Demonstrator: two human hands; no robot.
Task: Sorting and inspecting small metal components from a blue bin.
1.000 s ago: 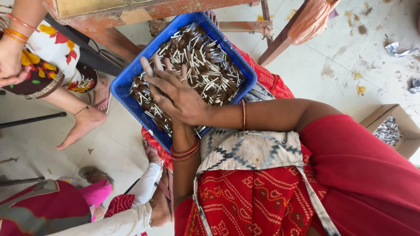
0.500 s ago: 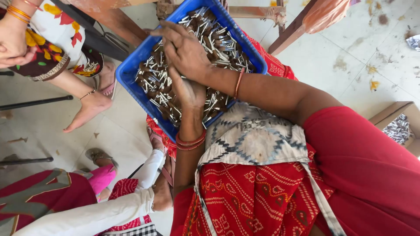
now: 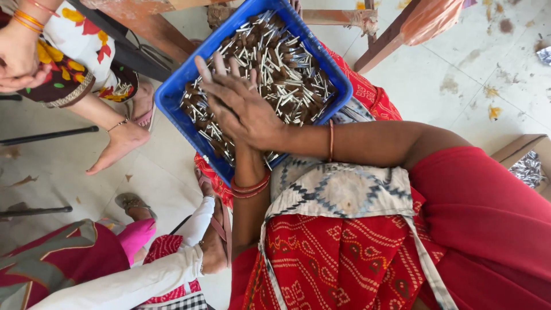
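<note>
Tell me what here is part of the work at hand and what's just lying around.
In use:
- blue tray
- pile of small brown and white sticks
- right hand flat on the sticks

Lying about:
- cardboard box
- foil scrap
- sandal

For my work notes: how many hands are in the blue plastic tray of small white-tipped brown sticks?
2. The right hand lies spread on the sticks; the left hand is beneath it, mostly hidden, its bangled wrist at the rim of the blue tray.

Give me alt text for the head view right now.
The right hand lies flat, fingers spread, on small brown-and-white sticks filling a blue tray on the person's lap; the left hand is hidden beneath it. Other people sit alongside on the floor.
</note>
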